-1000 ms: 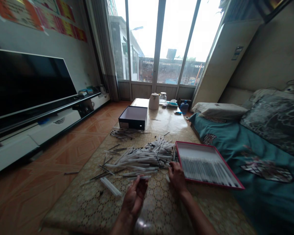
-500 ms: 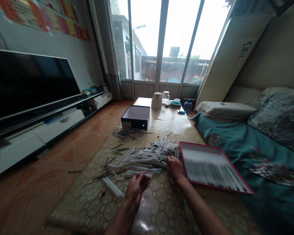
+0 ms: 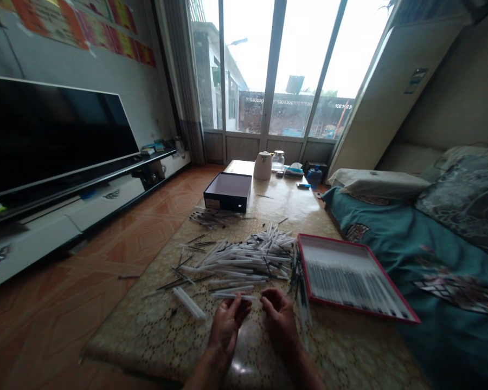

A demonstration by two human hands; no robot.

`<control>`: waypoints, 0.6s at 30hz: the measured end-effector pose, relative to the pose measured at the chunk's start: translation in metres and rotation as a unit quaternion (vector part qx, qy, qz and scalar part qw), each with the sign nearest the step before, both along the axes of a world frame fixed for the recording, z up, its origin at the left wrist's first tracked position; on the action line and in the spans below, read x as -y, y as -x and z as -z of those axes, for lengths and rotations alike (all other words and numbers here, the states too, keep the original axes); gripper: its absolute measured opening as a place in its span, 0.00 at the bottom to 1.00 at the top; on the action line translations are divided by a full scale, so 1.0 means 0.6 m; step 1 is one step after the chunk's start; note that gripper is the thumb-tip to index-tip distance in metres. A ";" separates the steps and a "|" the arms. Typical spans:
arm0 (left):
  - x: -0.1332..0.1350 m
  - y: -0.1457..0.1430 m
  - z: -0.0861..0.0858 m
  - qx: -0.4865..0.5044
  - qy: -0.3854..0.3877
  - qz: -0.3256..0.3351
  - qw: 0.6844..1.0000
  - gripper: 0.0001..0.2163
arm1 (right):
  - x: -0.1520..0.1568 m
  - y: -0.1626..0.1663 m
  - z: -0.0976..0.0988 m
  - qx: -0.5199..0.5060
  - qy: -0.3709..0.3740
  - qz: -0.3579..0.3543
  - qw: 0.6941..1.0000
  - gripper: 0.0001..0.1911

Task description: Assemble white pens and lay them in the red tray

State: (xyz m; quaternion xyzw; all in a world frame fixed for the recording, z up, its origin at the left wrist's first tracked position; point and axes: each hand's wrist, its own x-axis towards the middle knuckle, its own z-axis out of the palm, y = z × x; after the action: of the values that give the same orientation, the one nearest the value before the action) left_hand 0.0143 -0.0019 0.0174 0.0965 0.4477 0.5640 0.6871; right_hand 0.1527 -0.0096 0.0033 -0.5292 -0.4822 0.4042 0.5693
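Slim white tube [image 3: 248,297] — in the left hand [image 3: 226,320]
Nearly level, right hand [image 3: 280,315] near its end — loose tubes [image 3: 239,265] heaped beyond.

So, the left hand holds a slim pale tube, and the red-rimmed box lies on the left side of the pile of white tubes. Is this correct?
Not quite: the red-rimmed box lies to the right of the pile of white tubes, as the head view shows. The left hand does hold a slim pale tube.
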 end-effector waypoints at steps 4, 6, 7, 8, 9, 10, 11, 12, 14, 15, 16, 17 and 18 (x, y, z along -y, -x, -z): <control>-0.002 -0.002 -0.001 -0.007 -0.011 -0.014 1.000 0.02 | 0.002 0.007 0.004 0.011 -0.018 -0.023 1.000 0.10; -0.003 -0.001 -0.003 -0.007 -0.014 -0.013 1.000 0.02 | 0.001 0.007 0.003 0.030 -0.023 -0.027 0.999 0.10; -0.003 -0.001 -0.004 -0.007 -0.015 -0.011 1.000 0.02 | 0.001 0.007 0.003 0.041 -0.026 -0.024 0.999 0.11; -0.003 -0.001 -0.005 -0.006 -0.017 -0.009 1.000 0.02 | 0.002 0.008 0.003 0.052 -0.028 -0.021 0.998 0.11; -0.002 -0.001 -0.005 -0.006 -0.019 -0.009 1.000 0.03 | 0.002 0.008 0.005 0.063 -0.030 -0.019 0.997 0.11; -0.002 -0.001 -0.005 -0.004 -0.021 -0.008 1.000 0.03 | 0.002 0.009 0.007 0.073 -0.031 -0.017 0.997 0.11; -0.002 0.000 -0.004 -0.002 -0.023 -0.007 1.000 0.03 | 0.001 0.010 0.009 0.080 -0.031 -0.016 0.996 0.11; -0.001 0.000 -0.003 -0.001 -0.025 -0.004 1.000 0.03 | 0.001 0.010 0.012 0.085 -0.031 -0.016 0.996 0.11; -0.001 0.000 0.000 0.002 -0.029 0.004 1.000 0.03 | 0.000 0.010 0.018 0.088 -0.028 -0.016 0.996 0.11; -0.001 0.000 0.001 0.002 -0.032 0.008 0.999 0.03 | -0.001 0.010 0.020 0.087 -0.027 -0.017 0.996 0.11; -0.002 0.000 0.003 0.001 -0.034 0.010 0.999 0.04 | -0.001 0.010 0.022 0.083 -0.026 -0.019 0.996 0.11; -0.002 0.001 0.005 0.001 -0.036 0.011 0.999 0.04 | -0.001 0.010 0.023 0.079 -0.025 -0.021 0.996 0.10; -0.002 0.001 0.006 0.000 -0.038 0.012 0.999 0.04 | -0.001 0.010 0.022 0.074 -0.025 -0.024 0.997 0.10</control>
State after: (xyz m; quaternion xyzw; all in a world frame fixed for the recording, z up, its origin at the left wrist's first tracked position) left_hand 0.0136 -0.0008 0.0138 0.1276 0.4246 0.5720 0.6901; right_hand 0.1465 -0.0089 -0.0101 -0.5312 -0.5454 0.3651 0.5357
